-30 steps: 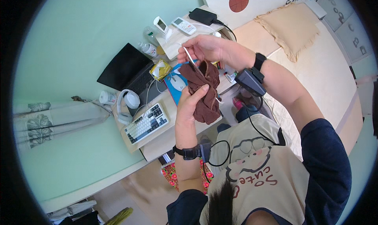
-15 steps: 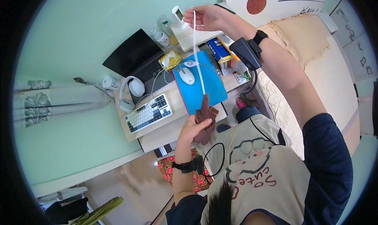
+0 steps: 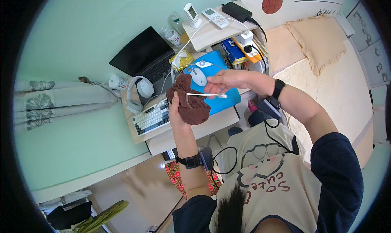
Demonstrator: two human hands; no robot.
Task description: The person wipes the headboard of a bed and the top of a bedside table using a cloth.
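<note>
My left hand (image 3: 177, 112) is closed around a crumpled brown cloth (image 3: 194, 110), held above the desk in front of the keyboard. A white cable (image 3: 199, 94) sticks out of the cloth toward the right, its plug end free in the air. My right hand (image 3: 220, 83) hovers beside that end, above the blue mouse pad (image 3: 228, 98). Its fingers are apart, slightly blurred, and nothing shows in its grasp. Both wrists wear black straps with devices.
A white mouse (image 3: 198, 77), a white and dark keyboard (image 3: 152, 119), headphones (image 3: 132, 96) and an open laptop (image 3: 142, 53) occupy the desk. On the raised shelf lie a remote (image 3: 216, 17) and a black adapter (image 3: 237, 11). The bed (image 3: 321, 82) stands at right.
My right hand has come down from the shelf to beside the cloth. My left hand has lifted the cloth up and leftward. The cable, formerly stretched upward, now pokes out sideways.
</note>
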